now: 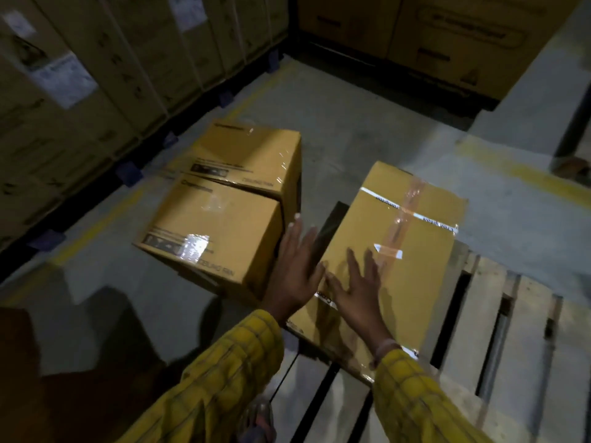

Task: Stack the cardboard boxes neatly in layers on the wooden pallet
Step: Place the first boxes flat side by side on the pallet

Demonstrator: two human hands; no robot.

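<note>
Here, looking down from my head, my right hand (358, 282) lies flat with fingers spread on top of the taped box (412, 244), gripping nothing, and my left hand (295, 270) is just as open, palm toward that box's left edge; I cannot tell whether it touches. This box sits on the far left corner of the wooden pallet (524, 330), turned a little askew to the slats, its flaps sealed with a clear tape strip (407, 209) crossed by a white printed band whose letters are too blurred to read. What is inside I cannot see. Left of it, on the concrete floor (335, 123), stand two more cardboard boxes touching each other: the near floor box (217, 231) has "CEILING FAN" printed along its near edge and a dark label panel under glossy tape, and the far floor box (249, 158) carries the same words along its near edge, fainter. Both are shut. Yellow checked sleeves (224, 372) cover both my forearms, with a pale bracelet (385, 346) at the right wrist. Far left, a wall of stacked cartons (96, 75) bears white paper labels I cannot read, and far right larger cartons (447, 36) show dark print, also illegible.
</note>
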